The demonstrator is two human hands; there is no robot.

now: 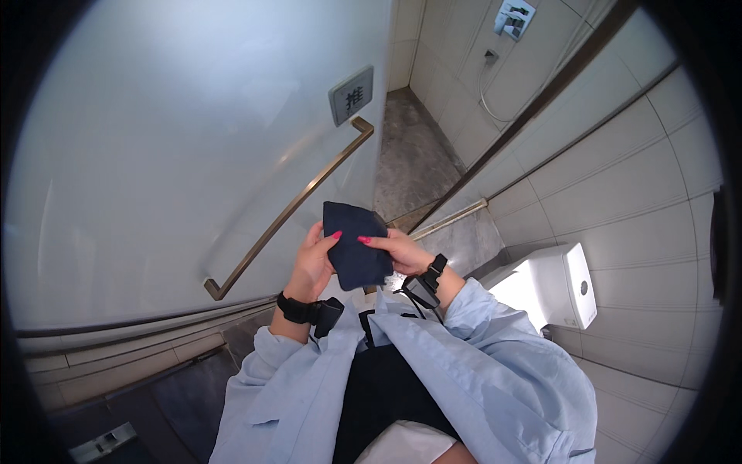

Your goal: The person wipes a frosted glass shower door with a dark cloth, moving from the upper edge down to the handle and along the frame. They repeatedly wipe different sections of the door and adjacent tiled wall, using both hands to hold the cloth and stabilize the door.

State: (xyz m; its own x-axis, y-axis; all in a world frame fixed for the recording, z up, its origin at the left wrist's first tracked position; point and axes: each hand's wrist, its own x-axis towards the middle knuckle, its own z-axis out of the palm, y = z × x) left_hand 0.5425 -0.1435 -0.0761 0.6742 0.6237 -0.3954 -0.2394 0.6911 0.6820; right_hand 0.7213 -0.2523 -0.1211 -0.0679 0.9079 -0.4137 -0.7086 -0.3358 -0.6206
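Observation:
A dark navy folded cloth [357, 251] is held up between my two hands, in front of my chest. My left hand [313, 259] grips its left edge, with the thumb on top and the fingers mostly hidden underneath. On the opposite edge, my right hand [398, 250] is closed the same way, its thumb lying across the cloth. Black straps with small black devices circle both wrists. The cloth's underside is out of sight.
A frosted glass door [193, 139] with a long bronze handle [286, 216] stands at the left. Beyond its edge lies a grey tiled floor [417, 155], with a shower control [514, 18] on the far wall. A white glossy fixture [568, 286] is at the right.

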